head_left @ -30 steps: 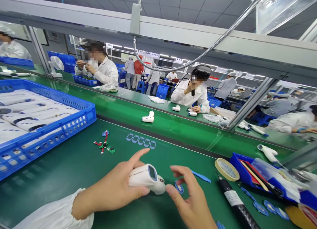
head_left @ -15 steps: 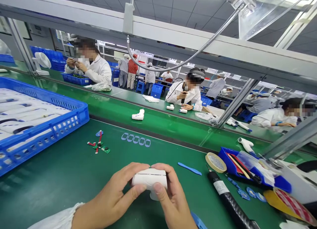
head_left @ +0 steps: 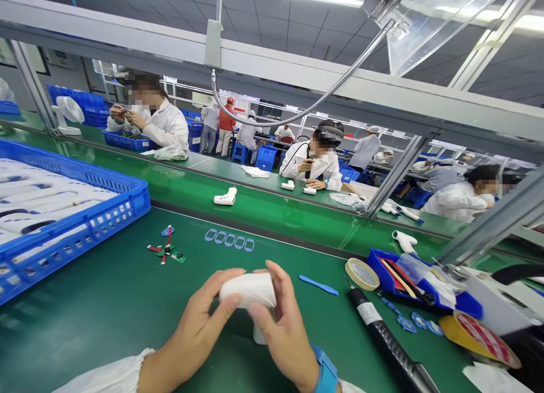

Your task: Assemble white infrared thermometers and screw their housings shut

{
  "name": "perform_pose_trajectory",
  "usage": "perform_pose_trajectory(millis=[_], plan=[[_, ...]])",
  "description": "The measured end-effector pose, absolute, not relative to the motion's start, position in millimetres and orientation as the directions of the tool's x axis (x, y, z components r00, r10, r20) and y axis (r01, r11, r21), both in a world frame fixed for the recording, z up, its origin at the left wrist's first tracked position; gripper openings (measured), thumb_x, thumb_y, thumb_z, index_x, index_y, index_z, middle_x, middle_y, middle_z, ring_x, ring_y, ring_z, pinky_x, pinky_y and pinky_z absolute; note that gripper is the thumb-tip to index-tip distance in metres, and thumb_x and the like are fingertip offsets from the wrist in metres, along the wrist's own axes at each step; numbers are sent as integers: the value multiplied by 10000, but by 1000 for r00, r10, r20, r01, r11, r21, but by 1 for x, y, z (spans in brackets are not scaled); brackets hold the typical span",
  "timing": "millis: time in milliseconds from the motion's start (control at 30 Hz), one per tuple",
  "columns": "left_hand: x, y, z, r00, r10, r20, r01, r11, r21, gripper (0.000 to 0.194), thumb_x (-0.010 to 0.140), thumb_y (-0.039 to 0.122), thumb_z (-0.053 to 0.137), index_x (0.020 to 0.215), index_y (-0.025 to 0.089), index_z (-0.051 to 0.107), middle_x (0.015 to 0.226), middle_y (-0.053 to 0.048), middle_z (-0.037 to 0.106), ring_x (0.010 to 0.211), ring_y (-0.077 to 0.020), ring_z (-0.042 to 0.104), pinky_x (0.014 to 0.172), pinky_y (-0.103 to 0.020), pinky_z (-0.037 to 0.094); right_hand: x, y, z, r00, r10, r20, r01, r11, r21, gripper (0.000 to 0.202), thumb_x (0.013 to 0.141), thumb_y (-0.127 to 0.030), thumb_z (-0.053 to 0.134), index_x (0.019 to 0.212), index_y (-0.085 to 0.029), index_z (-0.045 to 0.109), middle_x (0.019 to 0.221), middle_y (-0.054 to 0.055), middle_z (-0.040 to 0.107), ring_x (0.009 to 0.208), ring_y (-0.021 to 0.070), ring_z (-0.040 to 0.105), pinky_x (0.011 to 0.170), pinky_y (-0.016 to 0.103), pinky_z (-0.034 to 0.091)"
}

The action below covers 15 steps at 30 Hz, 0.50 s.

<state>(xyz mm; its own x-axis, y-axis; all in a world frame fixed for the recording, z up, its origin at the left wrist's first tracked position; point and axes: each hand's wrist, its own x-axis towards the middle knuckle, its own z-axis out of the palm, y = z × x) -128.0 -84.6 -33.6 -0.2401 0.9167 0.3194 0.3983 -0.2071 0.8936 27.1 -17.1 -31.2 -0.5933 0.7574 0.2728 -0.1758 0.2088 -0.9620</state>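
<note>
mid-handling, i judge: left hand [head_left: 199, 325] and right hand [head_left: 287, 336] both grip the white housing [head_left: 255, 286] above the bench [head_left: 106, 325], its visible side looks finished, but hidden faces, so what's left, i can't tell; circuit boards [head_left: 180, 258] lie loose beyond.

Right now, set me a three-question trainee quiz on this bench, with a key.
1. What do the left hand and right hand hold? (a) a blue basket (b) a white piece (c) a black tool
2. True or false: a blue band is on the right wrist.
3. Fill in: ___ thin blue frames lie in a row beyond the hands.

Key: 1 b; 2 true; 3 five.
</note>
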Motion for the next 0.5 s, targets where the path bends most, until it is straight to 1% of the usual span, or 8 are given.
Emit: perform_pose_trajectory(millis=[67, 100, 167, 233, 300, 333, 433, 500], plan=[[-134, -86, -32, -349, 916, 200, 317, -86, 945, 350, 904, 452, 352, 1167, 241, 445, 1060, -46, 591, 880, -184, 602, 746, -290, 513, 30, -17, -39, -678, 715, 173, -92, 151, -984, 513, 780, -394, 647, 1197, -234, 397, 1072, 44, 527, 921, 188, 521, 788, 284, 430], [-137, -87, -32, -396, 896, 198, 354, -50, 934, 391, 900, 466, 338, 1200, 227, 416, 1101, -71, 575, 911, -210, 596, 761, -334, 514, 31, -18, -43, -718, 689, 101, -26, 118, -993, 452, 777, -400, 644, 1138, -208, 452, 966, 33, 549, 826, 170, 531, 720, 269, 435], [-141, -90, -30, -399, 851, 342, 601, -40, 799, 490, 869, 460, 409, 1291, 227, 322, 1291, -117, 450, 1130, -286, 482, 912, -463, 432, 31, -18, -51, -760, 649, -37, 83, 40, -996, 342, 787, -434, 612, 981, -171, 512, 762, -6, 519, 638, 124, 496, 583, 234, 406], [-140, -93, -27, -111, 865, 489, 857, -166, 488, 657, 797, 394, 548, 1355, 250, 232, 1423, -105, 294, 1299, -321, 266, 1050, -559, 215, 31, -18, -54, -782, 611, -119, 126, -32, -992, 373, 774, -481, 603, 937, -164, 492, 694, -30, 483, 555, 98, 460, 527, 217, 378], [-135, -92, -21, 300, 873, 384, 887, -403, 224, 735, 744, 289, 600, 1372, 251, 221, 1411, -78, 338, 1332, -296, 204, 1089, -557, 55, 33, -15, -51, -827, 540, -157, 148, -60, -987, 427, 740, -538, 617, 904, -163, 496, 674, -28, 493, 543, 96, 461, 527, 218, 387], [-132, -90, -18, 436, 853, 287, 850, -495, 179, 702, 750, 227, 574, 1367, 247, 240, 1354, -64, 422, 1313, -268, 262, 1099, -535, 35, 36, -13, -47, -853, 496, -165, 151, -69, -986, 460, 717, -573, 624, 889, -161, 514, 679, -19, 508, 557, 103, 471, 539, 224, 400], [-127, -76, -6, 512, 844, 161, 819, -536, 203, 544, 777, 74, 446, 1295, 215, 355, 1125, -41, 586, 1109, -196, 495, 1109, -476, 63, 51, 0, -30, -879, 460, -127, 185, 82, -979, 558, 762, -691, 461, 858, -155, 584, 719, 24, 563, 625, 141, 527, 576, 252, 454], [-128, -65, 3, 433, 890, 141, 836, -455, 306, 383, 784, 78, 436, 1136, 224, 476, 1018, -18, 607, 965, -182, 552, 1079, -456, 171, 66, 11, -23, -821, 566, -68, 257, 261, -931, 574, 850, -643, 326, 942, -147, 598, 785, 59, 591, 682, 173, 552, 624, 301, 480]])
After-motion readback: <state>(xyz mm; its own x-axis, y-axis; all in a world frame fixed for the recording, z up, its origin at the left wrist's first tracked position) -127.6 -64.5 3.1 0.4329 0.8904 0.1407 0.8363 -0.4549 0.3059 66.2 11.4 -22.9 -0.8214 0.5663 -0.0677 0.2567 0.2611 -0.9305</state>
